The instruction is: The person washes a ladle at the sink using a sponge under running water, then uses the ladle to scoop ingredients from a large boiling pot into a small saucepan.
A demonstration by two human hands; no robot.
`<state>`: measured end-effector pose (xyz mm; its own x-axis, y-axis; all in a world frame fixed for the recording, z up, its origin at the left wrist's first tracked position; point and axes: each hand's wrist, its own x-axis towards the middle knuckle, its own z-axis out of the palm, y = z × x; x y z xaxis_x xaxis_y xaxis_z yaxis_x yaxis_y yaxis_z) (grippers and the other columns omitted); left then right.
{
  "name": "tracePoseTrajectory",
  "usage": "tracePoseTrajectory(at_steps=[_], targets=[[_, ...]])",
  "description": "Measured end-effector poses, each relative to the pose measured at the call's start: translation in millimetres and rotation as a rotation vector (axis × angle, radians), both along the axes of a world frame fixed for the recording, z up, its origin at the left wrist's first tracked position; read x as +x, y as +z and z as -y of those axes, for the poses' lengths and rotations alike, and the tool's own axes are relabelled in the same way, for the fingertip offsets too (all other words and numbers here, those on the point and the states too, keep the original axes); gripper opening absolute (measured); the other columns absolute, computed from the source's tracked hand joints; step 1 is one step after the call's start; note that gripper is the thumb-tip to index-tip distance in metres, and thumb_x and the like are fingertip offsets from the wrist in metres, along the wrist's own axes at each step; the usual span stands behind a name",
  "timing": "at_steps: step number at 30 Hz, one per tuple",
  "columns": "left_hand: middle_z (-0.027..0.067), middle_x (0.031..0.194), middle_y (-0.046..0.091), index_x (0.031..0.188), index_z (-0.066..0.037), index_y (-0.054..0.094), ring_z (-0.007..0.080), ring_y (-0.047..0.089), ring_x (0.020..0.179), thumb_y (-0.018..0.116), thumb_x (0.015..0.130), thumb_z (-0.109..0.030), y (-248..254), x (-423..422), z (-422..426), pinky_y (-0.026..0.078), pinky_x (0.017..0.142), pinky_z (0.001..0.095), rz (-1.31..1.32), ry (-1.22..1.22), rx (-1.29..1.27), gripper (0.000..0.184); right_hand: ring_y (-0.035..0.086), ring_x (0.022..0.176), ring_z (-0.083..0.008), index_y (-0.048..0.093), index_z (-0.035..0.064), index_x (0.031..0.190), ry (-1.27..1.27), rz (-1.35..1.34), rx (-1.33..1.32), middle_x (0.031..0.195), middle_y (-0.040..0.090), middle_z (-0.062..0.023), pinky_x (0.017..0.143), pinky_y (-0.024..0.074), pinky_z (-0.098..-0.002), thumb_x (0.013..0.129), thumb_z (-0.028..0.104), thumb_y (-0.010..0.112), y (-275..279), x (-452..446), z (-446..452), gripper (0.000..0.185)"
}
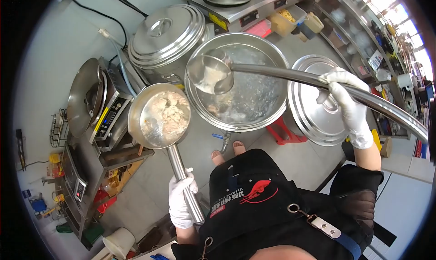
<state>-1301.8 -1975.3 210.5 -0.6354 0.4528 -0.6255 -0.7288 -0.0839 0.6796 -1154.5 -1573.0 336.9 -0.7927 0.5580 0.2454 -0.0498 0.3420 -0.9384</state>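
Observation:
My left hand point(182, 198), in a white glove, is closed round the handle of a deep metal scoop point(178, 162). Pale, wet, lumpy food point(169, 114) lies in its bowl; I cannot make out its kind. My gloved right hand point(347, 94) grips the long shaft of a large ladle point(272, 72). The ladle's bowl holds a little whitish matter and hangs over the left side of a big steel pot point(282, 55). Cloudy, bubbling liquid point(256, 94) fills much of that pot. The scoop is left of the pot, apart from the ladle.
A lidded pot point(165, 32) stands behind on the left, another lidded pot point(313, 117) on the right. Left are a wok point(85, 96) and a cooker with a control panel point(109, 123). A red stool point(286, 133) and a blue-handled tap point(219, 136) sit low by the big pot.

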Motion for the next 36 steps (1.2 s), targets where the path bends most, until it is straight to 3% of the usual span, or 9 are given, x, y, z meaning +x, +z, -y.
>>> tracePoseTrajectory(at_steps=[8,11,13,16,20,22,25,29,36], targets=[[0.0063,0.080,0.056,0.113,0.009,0.054,0.0129,0.054,0.060,0.064,0.083,-0.004,-7,-2,-11,0.045,0.054,0.0265,-0.018,-0.104,0.027,0.034,0.062,0.063,-0.0199,0.066,0.0033,0.081,0.234,-0.110,0.694,0.076,0.066,-0.0109,0.066,0.0500,-0.0331,0.089,0.029,0.066,52,-3,58,0.027],[0.0058,0.079,0.056,0.113,0.008,0.055,0.0133,0.055,0.060,0.064,0.084,-0.004,-8,-1,-17,0.047,0.055,0.0260,-0.018,-0.123,0.066,0.032,0.062,0.058,-0.0179,0.066,0.0034,0.082,0.292,0.806,0.012,0.065,0.064,-0.0056,0.060,0.0491,-0.0306,0.088,0.034,0.069,79,-3,97,0.032],[0.0056,0.079,0.056,0.112,0.008,0.055,0.0132,0.055,0.061,0.065,0.084,-0.004,-3,-8,5,0.047,0.056,0.0258,-0.016,-0.151,0.096,0.032,0.063,0.058,-0.0204,0.063,0.0032,0.084,0.565,0.966,0.124,0.061,0.063,-0.0051,0.060,0.0490,-0.0335,0.091,0.040,0.065,76,-13,123,0.038],[0.0056,0.080,0.056,0.112,0.008,0.055,0.0131,0.055,0.061,0.065,0.083,-0.004,1,-8,2,0.047,0.056,0.0264,-0.028,-0.162,0.113,0.033,0.064,0.058,-0.0205,0.064,0.0043,0.084,0.620,0.812,0.471,0.058,0.062,-0.0063,0.057,0.0481,-0.0320,0.091,0.041,0.065,53,-2,122,0.037],[0.0061,0.081,0.055,0.112,0.008,0.053,0.0131,0.055,0.061,0.066,0.082,-0.005,3,-11,2,0.047,0.056,0.0274,-0.029,-0.178,0.120,0.035,0.062,0.059,-0.0163,0.065,0.0041,0.088,0.355,0.955,-0.082,0.067,0.064,-0.0072,0.055,0.0474,-0.0280,0.090,0.026,0.066,70,-6,128,0.022],[0.0063,0.082,0.055,0.113,0.008,0.053,0.0131,0.054,0.061,0.066,0.082,-0.005,3,-11,2,0.047,0.056,0.0277,-0.035,-0.186,0.118,0.036,0.064,0.063,-0.0174,0.065,0.0019,0.093,0.194,-0.102,0.702,0.074,0.065,-0.0099,0.060,0.0486,-0.0278,0.090,0.015,0.063,12,14,107,0.014],[0.0065,0.082,0.055,0.114,0.007,0.052,0.0127,0.053,0.060,0.065,0.082,-0.004,3,-12,3,0.045,0.056,0.0276,-0.022,-0.176,0.119,0.036,0.063,0.067,-0.0209,0.062,-0.0040,0.102,0.070,-0.334,0.133,0.080,0.064,-0.0167,0.070,0.0495,-0.0311,0.092,0.004,0.054,-5,17,79,0.015],[0.0061,0.080,0.053,0.115,0.007,0.052,0.0115,0.050,0.058,0.062,0.083,-0.004,3,-10,1,0.042,0.054,0.0267,-0.032,-0.139,0.072,0.036,0.064,0.067,-0.0207,0.060,-0.0054,0.109,-0.173,-0.304,-0.260,0.088,0.067,-0.0173,0.068,0.0524,-0.0314,0.094,0.011,0.057,-6,41,46,0.022],[0.0064,0.079,0.052,0.115,0.006,0.050,0.0129,0.051,0.058,0.060,0.082,-0.001,-3,-8,1,0.043,0.054,0.0265,-0.010,-0.074,0.075,0.035,0.066,0.071,-0.0211,0.064,-0.0064,0.097,-0.090,-0.017,0.062,0.094,0.067,-0.0178,0.072,0.0535,-0.0302,0.087,-0.002,0.057,-39,66,13,0.013]])
